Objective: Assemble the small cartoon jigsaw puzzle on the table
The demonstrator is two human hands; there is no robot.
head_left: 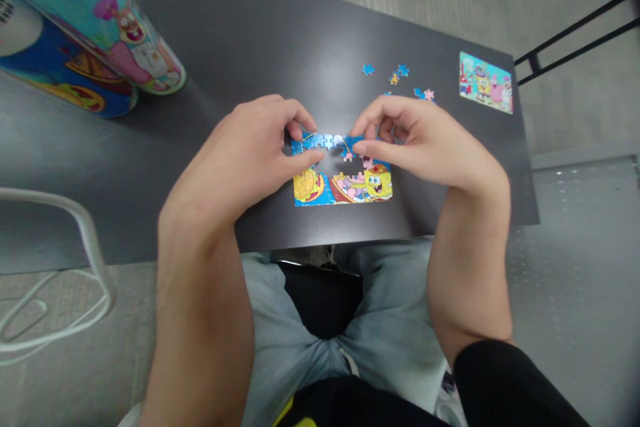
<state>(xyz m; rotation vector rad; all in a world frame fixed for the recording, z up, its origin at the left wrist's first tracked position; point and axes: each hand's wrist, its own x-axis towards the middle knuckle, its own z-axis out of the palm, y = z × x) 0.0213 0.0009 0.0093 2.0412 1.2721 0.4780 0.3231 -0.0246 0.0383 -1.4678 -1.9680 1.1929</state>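
A partly assembled jigsaw puzzle (310, 190) lies flat on the dark table, with a gap in its middle where the tabletop shows. Around its top left portion my left hand (260, 147) is closed, forefinger at the upper edge and thumb at the gap. My right hand (415, 137) grips the top right portion the same way, thumb and forefinger close together and the other fingers curled. A small blue and pink puzzle piece (347, 156) sits at the gap, near the right thumb. My fingers hide parts of the upper border.
Several loose puzzle pieces (403, 71) are scattered beyond my right hand. A picture card (486, 83) lies near the table's right end. Two printed cylindrical containers (135, 47) stand at the left. A white cable (87, 234) hangs at lower left, and a black metal rail (575, 47) is at right.
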